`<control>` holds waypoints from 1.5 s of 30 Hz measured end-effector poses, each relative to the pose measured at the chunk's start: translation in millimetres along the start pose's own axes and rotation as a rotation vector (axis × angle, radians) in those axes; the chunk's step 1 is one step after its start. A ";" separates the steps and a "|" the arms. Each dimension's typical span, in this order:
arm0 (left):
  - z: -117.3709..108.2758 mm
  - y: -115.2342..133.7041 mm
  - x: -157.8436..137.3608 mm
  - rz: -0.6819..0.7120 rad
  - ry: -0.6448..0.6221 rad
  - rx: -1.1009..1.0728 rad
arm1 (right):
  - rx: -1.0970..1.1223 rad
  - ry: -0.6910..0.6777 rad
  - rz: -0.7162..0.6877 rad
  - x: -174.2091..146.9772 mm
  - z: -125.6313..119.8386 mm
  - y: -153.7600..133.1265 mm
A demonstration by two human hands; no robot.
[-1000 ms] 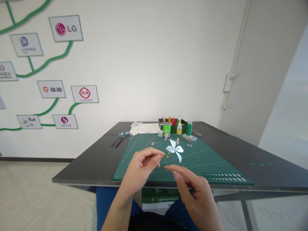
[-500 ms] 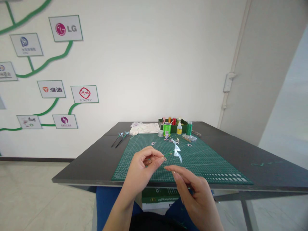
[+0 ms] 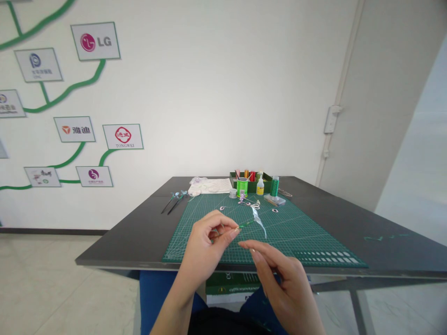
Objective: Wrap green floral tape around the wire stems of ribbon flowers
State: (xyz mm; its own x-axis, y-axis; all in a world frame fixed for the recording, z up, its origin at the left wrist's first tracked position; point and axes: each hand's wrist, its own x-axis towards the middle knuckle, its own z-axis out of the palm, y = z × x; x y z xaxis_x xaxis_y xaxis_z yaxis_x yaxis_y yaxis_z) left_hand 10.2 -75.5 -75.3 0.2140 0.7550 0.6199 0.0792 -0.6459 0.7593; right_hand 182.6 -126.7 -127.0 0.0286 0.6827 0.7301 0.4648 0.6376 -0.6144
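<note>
Between thumb and forefinger, my left hand [image 3: 212,242] pinches the stem of an artificial flower [image 3: 257,217]. The stem is wrapped in green, and its pale blue petals point away to the right, above the cutting mat. A thin end of the stem shows behind the fingers. My right hand [image 3: 279,270] is lower and to the right, apart from the flower, with thumb and forefinger pressed together. Whatever lies between those fingertips is too fine to make out. Both hands are over the near edge of the green cutting mat [image 3: 300,232].
Behind the flower stand a bright green can [image 3: 242,187], a glue bottle [image 3: 260,185] and a green thread spool [image 3: 274,186]. A dark green box [image 3: 267,179] holds coloured spools. Two finished stems [image 3: 177,203] lie at left beside white sheets [image 3: 214,186]. Small looped pieces [image 3: 275,211] rest on the mat.
The flower has turned about its stem, so its petals now show narrower and more edge-on. Both hands keep nearly the same place.
</note>
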 end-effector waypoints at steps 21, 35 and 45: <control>-0.9 3.9 -2.7 0.079 -0.030 0.086 | 0.032 -0.066 0.094 15.5 -16.0 19.3; -4.3 9.4 2.2 0.104 -0.071 0.148 | 0.273 -0.219 0.176 38.7 -9.2 36.0; -10.8 -3.3 32.1 0.291 -0.047 0.372 | 0.037 -0.331 0.073 32.4 -28.1 19.8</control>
State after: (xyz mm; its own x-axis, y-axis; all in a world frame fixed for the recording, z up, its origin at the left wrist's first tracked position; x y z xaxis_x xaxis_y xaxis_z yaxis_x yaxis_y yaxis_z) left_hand 6.2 -48.0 -55.8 0.3222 0.5359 0.7804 0.3512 -0.8332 0.4271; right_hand 217.6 -102.0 -107.0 -0.2312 0.8019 0.5509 0.4399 0.5912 -0.6759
